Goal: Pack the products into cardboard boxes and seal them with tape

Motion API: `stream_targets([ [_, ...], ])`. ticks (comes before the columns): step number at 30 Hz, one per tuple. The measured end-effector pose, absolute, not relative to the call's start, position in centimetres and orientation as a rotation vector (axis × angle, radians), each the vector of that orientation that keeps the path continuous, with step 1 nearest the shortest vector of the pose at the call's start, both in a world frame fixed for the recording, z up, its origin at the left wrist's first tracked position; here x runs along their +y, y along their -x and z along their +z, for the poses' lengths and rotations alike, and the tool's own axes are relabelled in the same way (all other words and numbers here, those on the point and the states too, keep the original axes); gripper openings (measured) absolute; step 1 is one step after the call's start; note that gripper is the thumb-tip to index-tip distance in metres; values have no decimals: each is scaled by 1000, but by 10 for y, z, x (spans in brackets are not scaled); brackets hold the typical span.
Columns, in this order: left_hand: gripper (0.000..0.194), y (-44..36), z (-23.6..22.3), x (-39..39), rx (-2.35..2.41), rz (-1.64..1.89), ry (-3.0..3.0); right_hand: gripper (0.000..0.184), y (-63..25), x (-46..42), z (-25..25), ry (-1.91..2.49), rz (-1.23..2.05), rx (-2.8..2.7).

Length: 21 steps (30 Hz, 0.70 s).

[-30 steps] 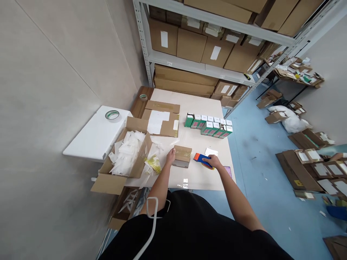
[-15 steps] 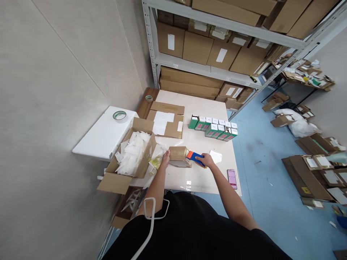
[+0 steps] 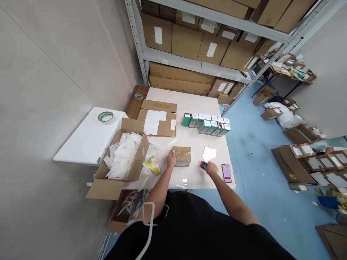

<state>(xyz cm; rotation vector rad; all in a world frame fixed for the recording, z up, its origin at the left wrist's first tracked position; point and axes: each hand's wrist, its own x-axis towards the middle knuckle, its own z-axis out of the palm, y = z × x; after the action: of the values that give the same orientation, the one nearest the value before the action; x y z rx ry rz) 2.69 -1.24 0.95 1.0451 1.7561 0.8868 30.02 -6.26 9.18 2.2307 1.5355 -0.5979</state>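
One small carton (image 3: pixel 182 153) is resting on the table (image 3: pixel 196 178), with shiny clear tape running across its upper face. The left hand (image 3: pixel 171 159) is gripping the carton at its left end; the contact on the far side is not showing clearly. The right hand (image 3: pixel 211 168) is gripping a blue-and-orange tape dispenser (image 3: pixel 202 164) to the right of the carton. The tape dispenser is staying apart from the carton, and the fingers are covering most of it.

White papers (image 3: pixel 208 154) are lying to the right of the carton. A phone (image 3: pixel 226 173) is lying farther to the right of the carton, with its screen showing pink. Green-and-white boxes (image 3: pixel 206 124) are standing in two rows beyond the carton and mostly to its right. Flattened cardboard (image 3: pixel 166 130) is lying beyond the carton and to its left. Yellow-marked plastic wrap (image 3: pixel 153 166) is lying to the left of the carton. Farther left of the carton, a large box (image 3: pixel 139 159) is holding white packing material (image 3: pixel 123 155)
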Motion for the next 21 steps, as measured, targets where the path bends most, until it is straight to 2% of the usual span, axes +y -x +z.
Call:
stream_targets([
  [4,60,-27,9,-9,1775,871,-1075,41,-328,-97,65,-2420,-542,1415],
  [9,64,-47,12,-18,1853,775,-1104,39,-339,-115,41,-2351,-862,1329],
  [13,64,-47,13,-27,1870,737,-1155,42,-317,-106,47,-2457,-887,1478],
  [17,62,-44,13,-31,1861,759,-1208,55,-268,-75,69,-2546,-1303,1729],
  [19,61,-41,13,-28,1829,798,-1202,55,-246,-60,79,-2457,-1563,1812],
  [21,63,-35,14,-20,1782,791,-1157,53,-233,-49,86,-2444,-1691,1780],
])
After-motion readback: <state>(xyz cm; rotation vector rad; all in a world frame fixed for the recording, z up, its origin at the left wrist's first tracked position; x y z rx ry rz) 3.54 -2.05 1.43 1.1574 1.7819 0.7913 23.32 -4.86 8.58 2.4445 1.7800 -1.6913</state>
